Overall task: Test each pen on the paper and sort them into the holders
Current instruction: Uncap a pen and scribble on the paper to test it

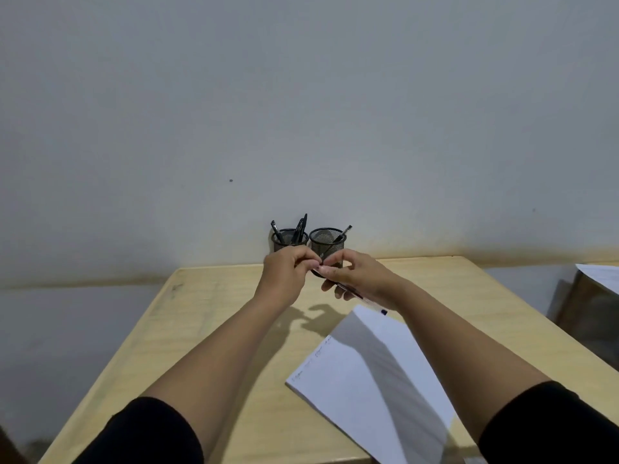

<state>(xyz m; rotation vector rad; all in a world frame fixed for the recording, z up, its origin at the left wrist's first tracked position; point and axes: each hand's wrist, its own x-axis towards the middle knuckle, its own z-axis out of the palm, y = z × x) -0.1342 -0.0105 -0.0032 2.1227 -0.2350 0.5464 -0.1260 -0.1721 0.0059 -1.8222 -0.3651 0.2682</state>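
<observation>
In the head view, a pen point(348, 291) is held above the counter point(214, 316), just in front of the two mesh holders point(326, 242), its long axis slanting from the holders down toward the paper point(375, 373). It is gripped in the curled right hand point(355, 276); its far end is pinched by the left hand point(288, 269), perhaps at a cap.

I see black mesh holders point(308, 241) behind my grip, white paper point(375, 380) below-right, pale wood table point(214, 316).
</observation>
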